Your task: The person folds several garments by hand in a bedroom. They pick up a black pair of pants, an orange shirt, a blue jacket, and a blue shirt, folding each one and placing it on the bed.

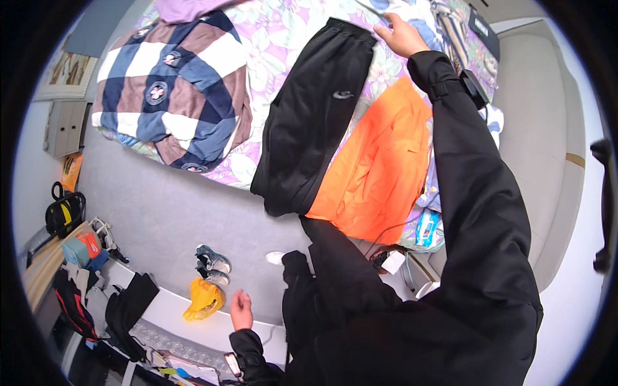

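My right hand (401, 37) reaches over the bed, fingers apart and nothing visible in them. Its fingertips are close to the waistband corner of black trousers (321, 96), which lie lengthwise with a small logo on them. Whether the fingers touch the cloth is unclear. Beside the trousers an orange garment (381, 164) is spread to the bed's near edge. My left hand (241, 309) hangs low over the floor side, loosely curled and apart from anything. A yellow plastic bag (203, 299) is the closest thing to it.
A checked blanket (193, 87) is bunched on the floral bedsheet (265, 53). A wipes pack (427, 227) lies by the bed's edge. Shoes (212, 264) stand on the grey floor (159, 202). A black garment (128, 304) and other clothes hang at lower left.
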Available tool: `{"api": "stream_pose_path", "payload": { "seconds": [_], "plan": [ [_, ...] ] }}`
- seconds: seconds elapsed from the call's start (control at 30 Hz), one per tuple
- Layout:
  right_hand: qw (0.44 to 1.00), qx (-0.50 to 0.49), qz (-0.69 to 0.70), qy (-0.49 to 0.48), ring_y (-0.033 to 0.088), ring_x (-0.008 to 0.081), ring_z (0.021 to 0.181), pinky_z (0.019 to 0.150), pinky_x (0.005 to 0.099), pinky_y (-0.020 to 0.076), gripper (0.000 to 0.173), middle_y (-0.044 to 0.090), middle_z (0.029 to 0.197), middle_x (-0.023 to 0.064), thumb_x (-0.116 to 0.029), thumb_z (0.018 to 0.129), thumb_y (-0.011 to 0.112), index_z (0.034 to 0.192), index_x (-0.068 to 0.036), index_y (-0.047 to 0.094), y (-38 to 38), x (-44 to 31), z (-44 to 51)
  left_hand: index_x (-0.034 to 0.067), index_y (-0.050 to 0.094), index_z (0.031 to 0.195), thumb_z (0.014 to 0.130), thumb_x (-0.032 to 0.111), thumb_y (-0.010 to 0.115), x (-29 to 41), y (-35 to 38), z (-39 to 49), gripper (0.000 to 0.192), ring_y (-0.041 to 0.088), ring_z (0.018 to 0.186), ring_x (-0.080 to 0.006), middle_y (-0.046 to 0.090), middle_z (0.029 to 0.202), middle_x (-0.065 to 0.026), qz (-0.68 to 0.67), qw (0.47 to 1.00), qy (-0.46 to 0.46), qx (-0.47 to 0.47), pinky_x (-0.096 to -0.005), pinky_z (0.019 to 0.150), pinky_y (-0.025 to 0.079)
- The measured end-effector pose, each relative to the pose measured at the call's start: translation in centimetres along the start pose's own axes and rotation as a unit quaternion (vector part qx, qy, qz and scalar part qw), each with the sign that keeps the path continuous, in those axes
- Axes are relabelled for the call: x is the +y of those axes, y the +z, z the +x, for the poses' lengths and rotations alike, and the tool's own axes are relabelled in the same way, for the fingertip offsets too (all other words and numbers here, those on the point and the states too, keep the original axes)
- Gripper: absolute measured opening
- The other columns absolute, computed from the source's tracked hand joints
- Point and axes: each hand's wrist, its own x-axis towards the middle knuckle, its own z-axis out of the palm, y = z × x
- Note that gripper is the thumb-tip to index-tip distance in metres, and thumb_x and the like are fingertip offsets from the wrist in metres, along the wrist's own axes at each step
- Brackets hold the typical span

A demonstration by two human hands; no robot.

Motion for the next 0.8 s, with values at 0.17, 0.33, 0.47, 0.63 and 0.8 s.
{"api": "stream_pose_path", "payload": {
  "seconds": [0.17, 0.33, 0.47, 0.63, 0.8],
  "plan": [
    [0.964, -0.08, 0.107, 0.231, 0.069, 0.0339, 0.094, 0.083, 0.041, 0.0531, 0.051, 0.07, 0.098, 0.0193, -0.035, 0.091, 0.067, 0.128, -0.002, 0.056, 14.2, 7.7, -8.3, 0.002, 0.059, 0.124, 0.095, 0.006, 0.06, -7.5, 3.0, -3.2, 0.03, 0.063, 0.083, -0.0148, 0.068, 0.094, -0.0061, -0.025, 0.975, -0.21, -0.071, -0.0285, 0.079, 0.052],
    [0.951, -0.131, 0.124, 0.251, 0.067, 0.0411, 0.093, 0.081, 0.05, 0.053, 0.03, 0.068, 0.098, 0.0258, -0.018, 0.089, 0.056, 0.112, -0.001, 0.064, 18.6, 3.6, -25.6, 0.007, 0.058, 0.128, 0.098, 0.013, 0.055, -2.9, 7.9, -3.5, 0.031, 0.065, 0.084, -0.0145, 0.069, 0.098, -0.0065, -0.07, 0.972, -0.19, -0.12, -0.0277, 0.071, 0.049],
    [0.903, -0.267, 0.219, 0.257, 0.066, 0.0449, 0.089, 0.078, 0.0519, 0.0531, 0.022, 0.066, 0.091, 0.0265, -0.015, 0.086, 0.053, 0.101, 0.0, 0.062, 18.0, -5.5, -34.7, 0.01, 0.056, 0.132, 0.1, 0.018, 0.054, 4.8, 9.9, -0.8, 0.033, 0.067, 0.1, -0.0149, 0.069, 0.115, -0.008, -0.102, 0.967, -0.184, -0.144, -0.0283, 0.077, 0.047],
    [0.82, -0.458, 0.323, 0.119, 0.067, 0.0414, 0.088, 0.08, 0.0466, 0.0535, 0.018, 0.07, 0.092, 0.0208, -0.014, 0.083, 0.058, 0.092, -0.002, 0.068, 17.2, -15.7, -39.1, 0.006, 0.054, 0.134, 0.101, 0.019, 0.054, 9.7, 10.1, 0.6, 0.036, 0.066, 0.099, -0.0156, 0.069, 0.114, -0.0081, -0.109, 0.976, -0.094, -0.161, -0.0287, 0.081, 0.047],
    [0.855, -0.414, 0.293, 0.11, 0.069, 0.0375, 0.087, 0.08, 0.045, 0.0548, 0.019, 0.071, 0.089, 0.0185, -0.017, 0.085, 0.06, 0.094, -0.005, 0.071, 17.3, -18.7, -42.4, 0.004, 0.056, 0.132, 0.099, 0.02, 0.056, 6.2, 8.2, -2.5, 0.037, 0.066, 0.096, -0.0133, 0.071, 0.112, -0.0073, -0.136, 0.98, -0.046, -0.14, -0.0264, 0.078, 0.046]
  ]
}}
